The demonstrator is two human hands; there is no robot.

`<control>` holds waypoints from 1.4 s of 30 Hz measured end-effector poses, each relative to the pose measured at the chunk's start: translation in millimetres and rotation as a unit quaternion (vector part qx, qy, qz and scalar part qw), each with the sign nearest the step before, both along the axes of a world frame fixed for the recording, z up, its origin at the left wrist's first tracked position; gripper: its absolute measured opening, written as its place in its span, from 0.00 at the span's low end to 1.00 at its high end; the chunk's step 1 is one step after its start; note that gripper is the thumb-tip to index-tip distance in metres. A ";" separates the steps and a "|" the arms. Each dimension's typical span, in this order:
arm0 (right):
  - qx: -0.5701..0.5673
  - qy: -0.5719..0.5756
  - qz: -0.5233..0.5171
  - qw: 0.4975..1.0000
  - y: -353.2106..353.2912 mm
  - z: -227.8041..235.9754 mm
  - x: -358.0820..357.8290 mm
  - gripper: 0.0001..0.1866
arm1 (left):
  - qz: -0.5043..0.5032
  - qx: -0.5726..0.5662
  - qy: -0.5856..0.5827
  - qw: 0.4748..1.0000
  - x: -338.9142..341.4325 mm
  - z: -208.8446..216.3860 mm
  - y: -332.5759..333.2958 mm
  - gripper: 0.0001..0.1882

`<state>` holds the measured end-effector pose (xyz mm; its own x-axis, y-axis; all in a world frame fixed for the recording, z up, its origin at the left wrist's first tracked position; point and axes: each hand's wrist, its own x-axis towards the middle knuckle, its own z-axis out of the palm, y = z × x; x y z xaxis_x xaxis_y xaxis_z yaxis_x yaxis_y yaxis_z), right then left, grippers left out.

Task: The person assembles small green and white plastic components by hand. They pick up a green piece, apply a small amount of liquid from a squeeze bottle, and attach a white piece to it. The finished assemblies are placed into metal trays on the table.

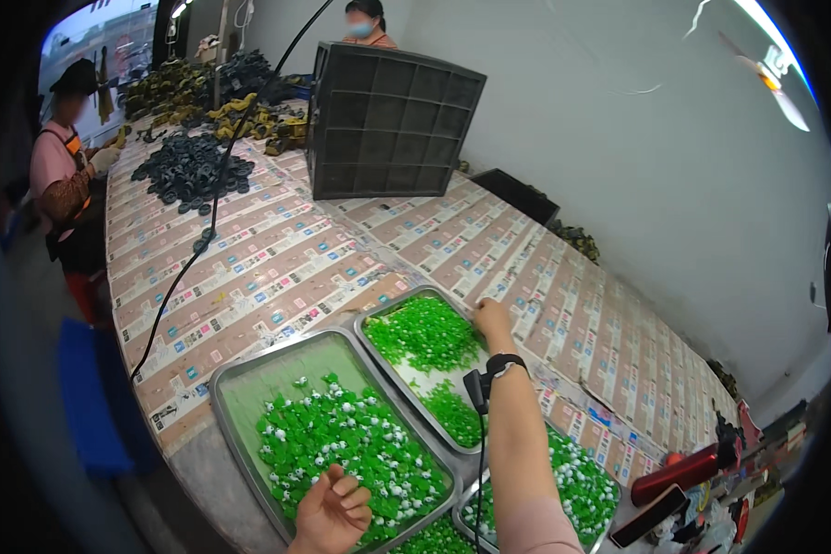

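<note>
Head view looks down on a counter [277, 277] covered with printed sheets, where shallow metal trays stand close together. Green-and-white pieces [360, 443] lie heaped in the left tray [272, 374], loose and overlapping, with part of its floor bare toward the far side. Small green pieces [425, 332] lie in two heaps in the middle tray [402, 374], a larger one at the far end and a smaller one nearer. The left hand [332, 512] is at the near part of the left tray, fingers half curled and thumb a little apart; whether a piece sits in it I cannot tell. The right hand [492, 319] is at the middle tray's far right edge, fingers bent and partly turned away, so I cannot tell whether they pinch anything.

The pieces look like moulded plastic (a guess from the gloss): probably very light, fairly stiff, a bit slick and prone to tangling in the heap. A fingertip pinch across the body of a single piece, picked from the heap's edge, should suit best.
</note>
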<state>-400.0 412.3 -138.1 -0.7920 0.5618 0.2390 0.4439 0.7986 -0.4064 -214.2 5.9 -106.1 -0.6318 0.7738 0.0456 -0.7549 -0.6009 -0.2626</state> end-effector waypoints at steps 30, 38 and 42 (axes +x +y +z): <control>-0.031 0.021 0.157 0.987 -69.2 10.1 24.7 0.29 | -0.003 -0.143 0.047 0.989 3.2 31.5 5.8 0.07; -0.037 0.086 0.166 0.982 -65.1 -11.6 14.1 0.24 | 0.017 -0.117 0.043 0.992 7.2 34.9 -1.5 0.06; -0.073 0.088 0.185 0.976 -70.5 -17.4 29.0 0.21 | 0.030 -0.156 0.062 0.985 9.6 43.2 -4.5 0.06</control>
